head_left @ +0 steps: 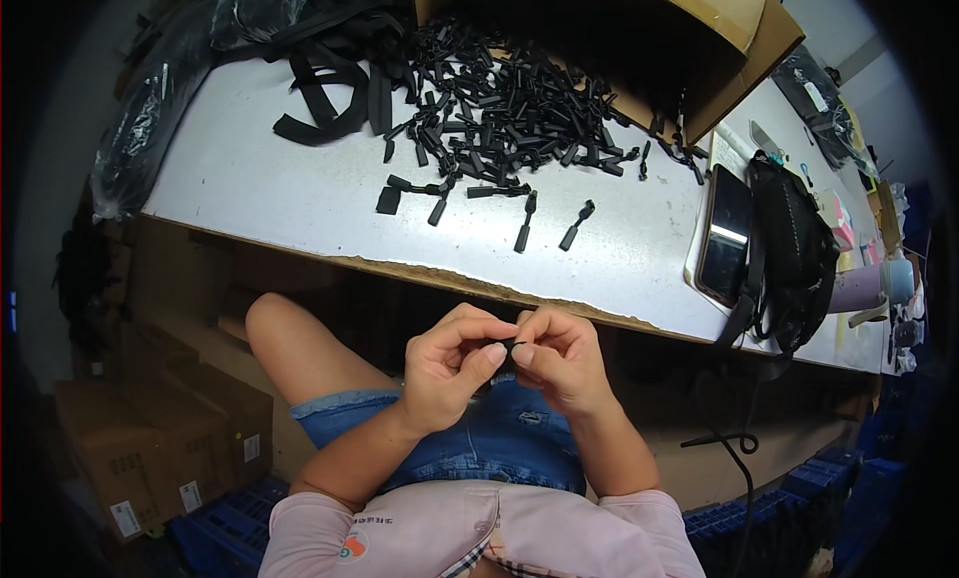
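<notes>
Head view: both hands up in front of the lap, just off the near edge of the table [330, 213], fingertips nearly meeting. Left hand [445, 368] pinches a small black piece [511, 346] between thumb and forefinger; right hand [564, 363] pinches the same piece from the other side, other fingers curled in. Piece is mostly covered by the fingers — can't tell its exact shape. It sits in the air above the denim shorts [470, 438], clear of the tabletop. Beyond the hands, on the table: large heap of black zipper pulls [519, 118], spilling out in front of an open cardboard box [739, 78] lying with its mouth toward the person. A few pulls are strayed toward the near edge, incl. two single ones, one [525, 221] near upright in frame and one [577, 225] slanted to its right. Small black square [387, 200] left of those. Left of the heap: loops of black strap [325, 108], then clear plastic wrapping [150, 128] at the table's left end. Right side: phone [723, 233] lying face up, black bag [794, 238] right beside it, purple cup [856, 288] past that. Floor, lower left — cartons [165, 458] by a blue crate [225, 528].
</notes>
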A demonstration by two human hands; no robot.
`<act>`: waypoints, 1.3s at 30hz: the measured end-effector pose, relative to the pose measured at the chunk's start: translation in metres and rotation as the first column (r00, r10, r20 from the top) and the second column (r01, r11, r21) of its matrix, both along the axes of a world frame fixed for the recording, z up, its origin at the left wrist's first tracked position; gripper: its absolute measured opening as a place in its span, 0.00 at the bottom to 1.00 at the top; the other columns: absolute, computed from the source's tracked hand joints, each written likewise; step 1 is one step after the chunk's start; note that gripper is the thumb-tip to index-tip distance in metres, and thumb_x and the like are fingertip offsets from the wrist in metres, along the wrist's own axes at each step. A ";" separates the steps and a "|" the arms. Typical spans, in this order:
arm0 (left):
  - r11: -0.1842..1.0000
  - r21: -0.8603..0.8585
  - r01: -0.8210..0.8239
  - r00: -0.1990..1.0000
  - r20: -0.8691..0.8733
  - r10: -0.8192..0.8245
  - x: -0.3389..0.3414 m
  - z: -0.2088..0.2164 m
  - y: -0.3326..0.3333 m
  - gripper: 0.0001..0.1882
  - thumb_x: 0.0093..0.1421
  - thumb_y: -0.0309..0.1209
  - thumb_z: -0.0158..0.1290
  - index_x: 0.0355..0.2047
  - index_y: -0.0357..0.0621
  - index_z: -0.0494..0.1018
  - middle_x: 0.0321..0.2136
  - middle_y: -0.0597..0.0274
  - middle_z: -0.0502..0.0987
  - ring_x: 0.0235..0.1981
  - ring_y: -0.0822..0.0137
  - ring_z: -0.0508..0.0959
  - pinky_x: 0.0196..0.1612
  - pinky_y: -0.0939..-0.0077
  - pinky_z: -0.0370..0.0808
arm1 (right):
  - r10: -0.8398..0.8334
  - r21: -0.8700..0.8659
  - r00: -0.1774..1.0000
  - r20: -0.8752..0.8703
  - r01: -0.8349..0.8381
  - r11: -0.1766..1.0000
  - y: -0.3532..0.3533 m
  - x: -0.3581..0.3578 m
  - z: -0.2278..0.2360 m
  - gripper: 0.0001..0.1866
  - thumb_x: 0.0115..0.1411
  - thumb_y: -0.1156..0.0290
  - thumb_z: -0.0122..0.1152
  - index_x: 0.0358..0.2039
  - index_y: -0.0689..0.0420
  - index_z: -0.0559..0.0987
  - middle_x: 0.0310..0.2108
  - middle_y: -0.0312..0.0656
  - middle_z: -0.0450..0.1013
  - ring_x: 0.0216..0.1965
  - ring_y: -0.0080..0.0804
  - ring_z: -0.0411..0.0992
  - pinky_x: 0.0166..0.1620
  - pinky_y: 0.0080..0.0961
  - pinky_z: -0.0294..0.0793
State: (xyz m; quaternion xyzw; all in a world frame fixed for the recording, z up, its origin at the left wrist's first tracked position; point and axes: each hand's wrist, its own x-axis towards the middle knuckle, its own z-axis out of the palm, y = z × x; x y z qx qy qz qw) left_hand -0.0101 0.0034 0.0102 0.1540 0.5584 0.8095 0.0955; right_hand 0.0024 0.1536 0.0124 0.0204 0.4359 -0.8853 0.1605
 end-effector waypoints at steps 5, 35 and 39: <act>0.997 -0.041 -0.068 0.997 -0.043 0.067 0.001 -0.001 0.004 0.09 0.52 0.20 0.47 0.35 0.33 0.70 0.29 0.66 0.67 0.19 0.86 0.60 0.20 0.93 0.57 | -0.191 0.217 0.947 -0.258 0.250 0.944 -0.013 0.001 -0.001 0.03 0.49 0.81 0.54 0.24 0.63 0.70 0.20 0.33 0.64 0.16 0.13 0.57 0.17 0.11 0.55; 0.989 -0.147 0.002 1.000 0.022 0.001 0.002 0.015 -0.011 0.06 0.53 0.23 0.49 0.31 0.35 0.68 0.27 0.60 0.67 0.20 0.80 0.66 0.20 0.91 0.63 | -0.005 0.469 0.628 -0.778 0.586 0.661 -0.014 0.006 -0.002 0.07 0.44 0.83 0.56 0.27 0.63 0.70 0.21 0.43 0.68 0.17 0.24 0.63 0.19 0.15 0.62; 0.917 -0.353 -0.186 0.920 -0.390 0.037 0.001 0.010 -0.013 0.05 0.52 0.23 0.49 0.29 0.35 0.66 0.28 0.58 0.68 0.22 0.77 0.67 0.23 0.88 0.65 | 0.037 0.460 0.554 -0.832 0.650 0.605 -0.013 0.005 0.002 0.09 0.42 0.84 0.55 0.27 0.63 0.70 0.21 0.44 0.68 0.19 0.26 0.63 0.21 0.16 0.62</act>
